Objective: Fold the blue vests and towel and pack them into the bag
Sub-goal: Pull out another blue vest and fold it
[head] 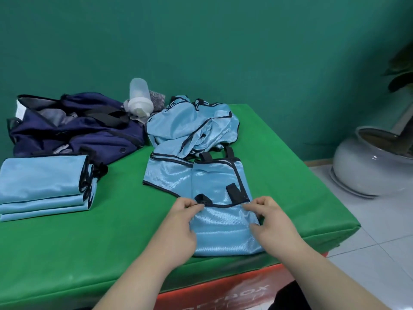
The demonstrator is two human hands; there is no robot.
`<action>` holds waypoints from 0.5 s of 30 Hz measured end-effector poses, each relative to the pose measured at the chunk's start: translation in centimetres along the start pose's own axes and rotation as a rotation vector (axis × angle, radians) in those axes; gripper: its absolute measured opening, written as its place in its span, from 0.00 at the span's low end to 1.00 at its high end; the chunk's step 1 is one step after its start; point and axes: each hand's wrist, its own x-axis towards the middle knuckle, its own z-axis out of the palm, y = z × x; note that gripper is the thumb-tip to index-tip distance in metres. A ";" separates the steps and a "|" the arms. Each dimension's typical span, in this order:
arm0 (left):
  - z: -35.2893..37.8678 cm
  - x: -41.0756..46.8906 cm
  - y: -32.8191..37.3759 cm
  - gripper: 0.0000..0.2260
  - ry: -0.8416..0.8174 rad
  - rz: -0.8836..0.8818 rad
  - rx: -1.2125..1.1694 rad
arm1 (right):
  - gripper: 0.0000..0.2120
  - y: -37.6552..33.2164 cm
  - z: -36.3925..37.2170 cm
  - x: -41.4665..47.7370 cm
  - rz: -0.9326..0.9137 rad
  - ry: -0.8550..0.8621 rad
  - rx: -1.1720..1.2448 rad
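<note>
Your left hand (178, 222) and right hand (271, 222) pinch the vest (223, 233), apparently at its trim; it runs lengthwise away from you.

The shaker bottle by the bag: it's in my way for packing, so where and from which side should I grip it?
Probably grip the shaker bottle around its translucent barrel, coming from above. It leans with the white lid end low against the navy bag and grey towel, so only the barrel stands free.
</note>
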 end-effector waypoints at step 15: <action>-1.1 0.3 -0.5 0.12 0.087 -0.009 -0.194 | 0.10 -0.5 0.5 -0.1 0.042 0.139 -0.077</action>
